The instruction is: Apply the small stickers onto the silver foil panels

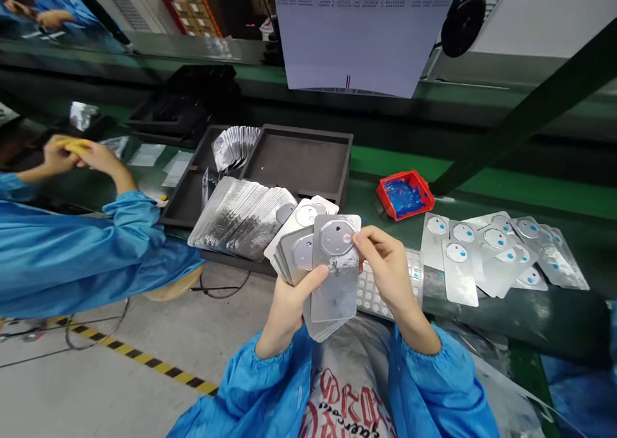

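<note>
My left hand (288, 306) grips a fanned stack of thin silver metal plates (308, 248), thumb across the front. The front plate (334, 271) has an octagonal raised area with a small hole. My right hand (388, 268) pinches that front plate's right edge at the top. Both hands hover over my lap, just before the green bench edge. A long row of the same plates (241, 216) leans against a black tray (299, 162) ahead on the left. To the right, several plates with blue-and-white round stickers (486, 252) lie spread on the bench.
A red bin (403, 194) with blue pieces sits right of the black tray. More plates (236, 144) stand in the tray's far-left compartment. A white gridded sheet (373, 290) lies under my right hand. On the left, a co-worker in blue sleeves (72, 252) holds something yellow (74, 144).
</note>
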`<state>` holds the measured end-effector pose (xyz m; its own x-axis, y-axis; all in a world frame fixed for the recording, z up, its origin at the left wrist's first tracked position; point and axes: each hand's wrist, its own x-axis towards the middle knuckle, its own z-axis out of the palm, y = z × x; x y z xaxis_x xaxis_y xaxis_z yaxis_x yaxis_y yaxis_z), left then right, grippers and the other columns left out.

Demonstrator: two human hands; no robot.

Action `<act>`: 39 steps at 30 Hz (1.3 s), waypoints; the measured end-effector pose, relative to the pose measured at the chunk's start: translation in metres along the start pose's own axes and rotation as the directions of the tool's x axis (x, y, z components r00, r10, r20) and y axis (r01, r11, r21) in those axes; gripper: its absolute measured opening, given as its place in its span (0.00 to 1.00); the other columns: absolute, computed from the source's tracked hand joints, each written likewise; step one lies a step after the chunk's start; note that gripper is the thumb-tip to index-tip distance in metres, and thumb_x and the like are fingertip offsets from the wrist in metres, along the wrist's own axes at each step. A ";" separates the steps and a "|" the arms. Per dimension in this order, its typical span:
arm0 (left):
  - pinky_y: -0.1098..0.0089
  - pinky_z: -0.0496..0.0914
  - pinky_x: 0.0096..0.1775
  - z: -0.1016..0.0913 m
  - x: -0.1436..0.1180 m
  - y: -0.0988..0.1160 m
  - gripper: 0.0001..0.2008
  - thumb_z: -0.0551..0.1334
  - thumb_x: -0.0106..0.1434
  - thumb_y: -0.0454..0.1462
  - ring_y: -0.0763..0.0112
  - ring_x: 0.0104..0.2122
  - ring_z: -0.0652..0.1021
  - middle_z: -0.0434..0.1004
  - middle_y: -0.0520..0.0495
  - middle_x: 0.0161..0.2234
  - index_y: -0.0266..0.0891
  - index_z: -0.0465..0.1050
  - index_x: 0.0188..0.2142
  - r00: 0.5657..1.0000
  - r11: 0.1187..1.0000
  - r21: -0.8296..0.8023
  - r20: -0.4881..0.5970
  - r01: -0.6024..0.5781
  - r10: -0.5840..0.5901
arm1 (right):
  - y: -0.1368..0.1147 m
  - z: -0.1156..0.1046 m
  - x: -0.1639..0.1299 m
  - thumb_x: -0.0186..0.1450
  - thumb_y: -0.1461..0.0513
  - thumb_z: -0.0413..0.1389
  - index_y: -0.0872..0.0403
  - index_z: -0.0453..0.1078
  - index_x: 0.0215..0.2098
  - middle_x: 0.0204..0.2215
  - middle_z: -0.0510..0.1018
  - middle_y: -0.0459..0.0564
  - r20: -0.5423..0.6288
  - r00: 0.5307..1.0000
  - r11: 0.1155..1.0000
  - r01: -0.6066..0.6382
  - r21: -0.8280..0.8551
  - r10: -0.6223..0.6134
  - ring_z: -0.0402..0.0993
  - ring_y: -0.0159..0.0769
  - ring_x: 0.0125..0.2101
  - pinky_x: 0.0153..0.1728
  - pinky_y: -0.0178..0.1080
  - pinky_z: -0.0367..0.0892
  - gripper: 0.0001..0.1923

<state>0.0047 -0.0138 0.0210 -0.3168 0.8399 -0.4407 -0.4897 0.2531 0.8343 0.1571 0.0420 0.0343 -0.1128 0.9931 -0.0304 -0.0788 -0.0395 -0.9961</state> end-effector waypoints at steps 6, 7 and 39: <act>0.59 0.83 0.52 0.001 0.001 -0.013 0.26 0.83 0.44 0.46 0.49 0.47 0.89 0.91 0.43 0.39 0.38 0.86 0.40 0.997 0.995 0.077 0.027 -0.070 0.068 | 0.005 -0.004 -0.004 0.67 0.45 0.67 0.52 0.76 0.31 0.25 0.77 0.44 -0.071 0.995 0.996 0.060 -0.063 -0.064 0.68 0.30 0.22 0.20 0.32 0.66 0.20; 0.59 0.83 0.53 0.001 0.001 -0.015 0.26 0.83 0.45 0.47 0.49 0.48 0.88 0.91 0.42 0.40 0.38 0.86 0.41 0.996 0.992 0.095 0.036 -0.088 0.085 | 0.006 -0.003 -0.006 0.68 0.47 0.67 0.51 0.77 0.34 0.27 0.79 0.45 -0.105 0.990 0.993 0.086 -0.086 -0.095 0.72 0.31 0.24 0.22 0.33 0.68 0.17; 0.54 0.81 0.58 0.026 -0.007 -0.044 0.20 0.78 0.60 0.47 0.49 0.50 0.89 0.91 0.38 0.46 0.40 0.87 0.48 0.902 0.879 0.246 0.260 -0.408 0.346 | 0.019 -0.018 -0.026 0.65 0.51 0.65 0.51 0.78 0.33 0.28 0.80 0.47 -0.349 0.935 0.994 0.024 -0.105 -0.060 0.71 0.34 0.28 0.27 0.36 0.67 0.12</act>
<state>0.0498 -0.0180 -0.0039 -0.2437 0.9696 -0.0230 -0.1020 -0.0020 0.9948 0.1758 0.0178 0.0147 0.2445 0.9697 0.0022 0.0233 -0.0036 -0.9997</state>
